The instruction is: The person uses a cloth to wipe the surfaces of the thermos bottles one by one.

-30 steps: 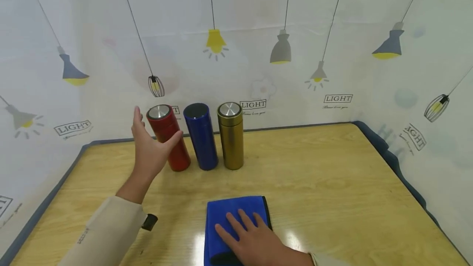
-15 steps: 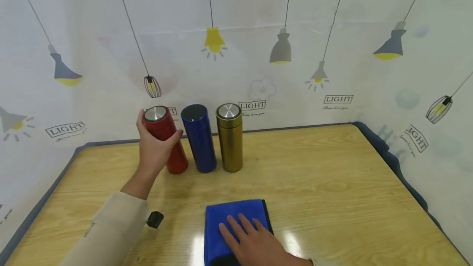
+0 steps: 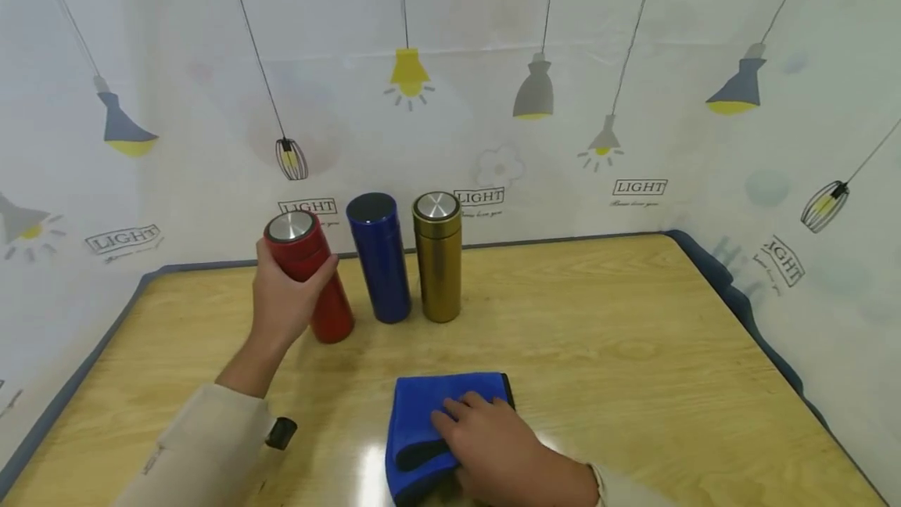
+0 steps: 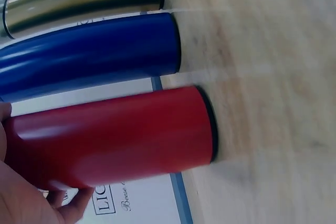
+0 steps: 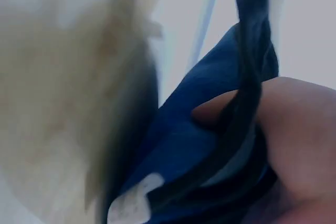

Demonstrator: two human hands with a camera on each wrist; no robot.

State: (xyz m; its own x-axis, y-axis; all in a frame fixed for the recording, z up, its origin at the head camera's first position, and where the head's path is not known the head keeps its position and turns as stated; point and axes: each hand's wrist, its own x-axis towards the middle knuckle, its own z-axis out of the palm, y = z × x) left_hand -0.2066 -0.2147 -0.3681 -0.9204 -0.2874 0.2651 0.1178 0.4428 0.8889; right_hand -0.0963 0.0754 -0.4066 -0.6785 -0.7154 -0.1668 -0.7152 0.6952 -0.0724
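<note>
My left hand (image 3: 285, 300) grips a red thermos bottle (image 3: 332, 310) with a silver lid around its upper part. In the left wrist view the red bottle (image 4: 115, 135) fills the middle, its dark base close to the tabletop; I cannot tell whether it touches. Beside it stand a blue bottle (image 3: 382, 264) and a gold bottle (image 3: 441, 272), both upright. At the front, my right hand (image 3: 493, 440) pinches a folded blue cloth (image 3: 422, 405) with black edging. The right wrist view has the cloth (image 5: 205, 82) bunched under the fingers, a white tag (image 5: 134, 200) at its lower edge.
The light wood table (image 3: 598, 350) reaches back to a white backdrop (image 3: 450, 131) printed with hanging lamps. A dark blue border (image 3: 739, 307) runs along the table's edges. A small black object (image 3: 281, 433) sits at my left sleeve.
My left hand has closed around the red bottle and drawn it slightly nearer, away from the blue one. My right hand, flat on the cloth before, has curled its fingers and bunched it.
</note>
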